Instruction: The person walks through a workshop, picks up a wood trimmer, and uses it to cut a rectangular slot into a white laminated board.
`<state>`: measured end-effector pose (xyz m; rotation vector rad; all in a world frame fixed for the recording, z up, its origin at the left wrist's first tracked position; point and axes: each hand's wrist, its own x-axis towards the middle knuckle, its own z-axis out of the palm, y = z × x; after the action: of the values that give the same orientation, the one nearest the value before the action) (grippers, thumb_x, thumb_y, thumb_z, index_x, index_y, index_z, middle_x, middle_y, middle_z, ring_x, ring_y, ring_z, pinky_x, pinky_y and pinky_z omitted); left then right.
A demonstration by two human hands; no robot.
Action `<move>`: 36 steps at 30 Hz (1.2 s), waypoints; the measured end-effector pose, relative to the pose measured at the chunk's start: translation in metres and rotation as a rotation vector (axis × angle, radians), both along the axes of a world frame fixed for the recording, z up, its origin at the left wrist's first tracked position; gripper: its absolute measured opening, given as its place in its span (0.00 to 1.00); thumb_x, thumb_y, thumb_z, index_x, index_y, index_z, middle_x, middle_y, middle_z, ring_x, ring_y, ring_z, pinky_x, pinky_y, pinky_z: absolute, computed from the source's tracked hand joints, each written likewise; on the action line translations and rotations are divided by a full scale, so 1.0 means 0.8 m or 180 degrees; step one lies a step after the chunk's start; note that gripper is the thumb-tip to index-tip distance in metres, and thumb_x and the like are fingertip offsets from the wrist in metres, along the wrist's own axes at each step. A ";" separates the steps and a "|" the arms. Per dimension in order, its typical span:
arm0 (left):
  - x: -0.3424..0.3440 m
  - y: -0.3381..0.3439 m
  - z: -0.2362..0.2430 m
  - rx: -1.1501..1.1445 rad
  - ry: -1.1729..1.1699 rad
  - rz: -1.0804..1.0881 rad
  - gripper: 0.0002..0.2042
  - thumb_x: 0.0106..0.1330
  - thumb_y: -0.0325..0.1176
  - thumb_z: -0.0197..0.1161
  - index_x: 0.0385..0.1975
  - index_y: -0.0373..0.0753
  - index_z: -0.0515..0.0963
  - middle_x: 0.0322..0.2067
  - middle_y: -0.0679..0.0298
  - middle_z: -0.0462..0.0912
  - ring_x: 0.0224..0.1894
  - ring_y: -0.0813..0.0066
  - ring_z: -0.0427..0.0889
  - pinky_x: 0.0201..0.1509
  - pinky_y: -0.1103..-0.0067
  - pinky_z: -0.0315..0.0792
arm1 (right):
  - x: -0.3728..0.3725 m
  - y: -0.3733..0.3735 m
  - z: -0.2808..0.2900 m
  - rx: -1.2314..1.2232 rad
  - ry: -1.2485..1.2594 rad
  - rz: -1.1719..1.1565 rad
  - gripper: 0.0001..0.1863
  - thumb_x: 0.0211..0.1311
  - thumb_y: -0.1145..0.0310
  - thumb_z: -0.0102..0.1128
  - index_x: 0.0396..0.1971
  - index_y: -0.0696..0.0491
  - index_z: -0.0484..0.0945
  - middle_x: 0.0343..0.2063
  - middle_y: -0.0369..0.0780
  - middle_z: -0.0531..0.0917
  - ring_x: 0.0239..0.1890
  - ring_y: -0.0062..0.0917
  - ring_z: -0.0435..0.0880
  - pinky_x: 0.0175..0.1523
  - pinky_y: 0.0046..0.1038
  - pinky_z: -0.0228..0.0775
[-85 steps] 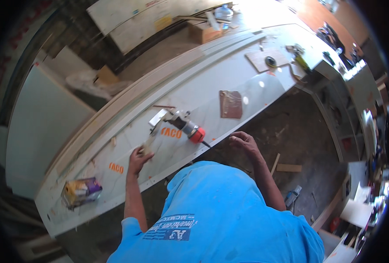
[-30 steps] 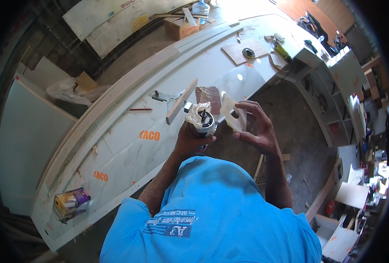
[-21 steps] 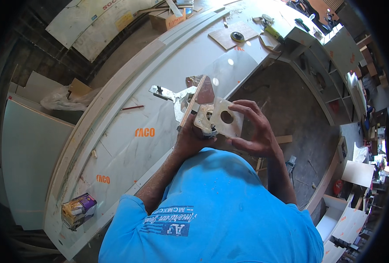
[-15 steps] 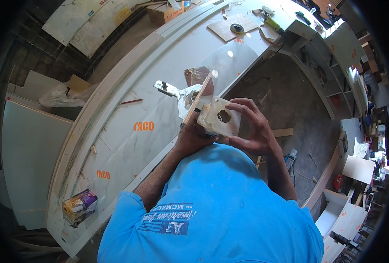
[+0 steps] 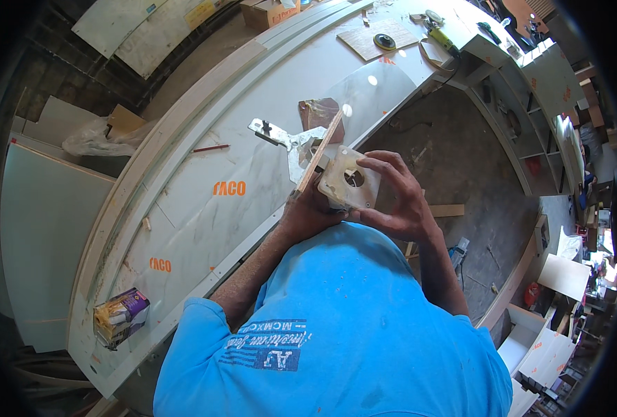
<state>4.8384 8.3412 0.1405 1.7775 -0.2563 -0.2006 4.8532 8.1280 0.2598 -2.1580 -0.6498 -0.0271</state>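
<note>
My left hand (image 5: 307, 219) is wrapped round a router, mostly hidden beneath a translucent square plate (image 5: 336, 177) with a central hole. My right hand (image 5: 409, 208) pinches that plate between fingers and thumb, against the router's top. Just beyond my hands, a metal fixture (image 5: 296, 147) with a long wooden strip (image 5: 319, 156) lies over the marble-look worktop (image 5: 239, 222), partly covering a brown square piece (image 5: 312, 111). Whether the strip touches my left hand I cannot tell. A thin dark-red stick (image 5: 210, 148) lies to the left.
A purple package (image 5: 124, 313) sits at the near left. A board (image 5: 357, 40) with a sanding pad (image 5: 385, 42) and a yellow-green power tool (image 5: 440, 38) lie at the far end. A shelved cabinet (image 5: 524, 139) stands right. Pale panels (image 5: 51, 243) are at left.
Earlier the router lay on the worktop; it came up in my left hand. My right hand moved the plate leftward onto the router's top, turning it face up. The view has shifted slightly.
</note>
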 end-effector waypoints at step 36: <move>0.002 -0.001 0.008 0.0157 -0.0032 -0.0104 0.38 0.47 0.34 0.82 0.56 0.32 0.67 0.51 0.54 0.79 0.56 0.66 0.80 0.58 0.68 0.78 | 0.000 0.004 -0.006 -0.0096 0.0026 -0.0086 0.39 0.44 0.56 0.79 0.59 0.52 0.75 0.55 0.49 0.75 0.59 0.44 0.75 0.63 0.43 0.70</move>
<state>4.8403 8.3405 0.1471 1.8245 -0.2900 -0.2232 4.8530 8.1311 0.2553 -2.1946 -0.6201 -0.0231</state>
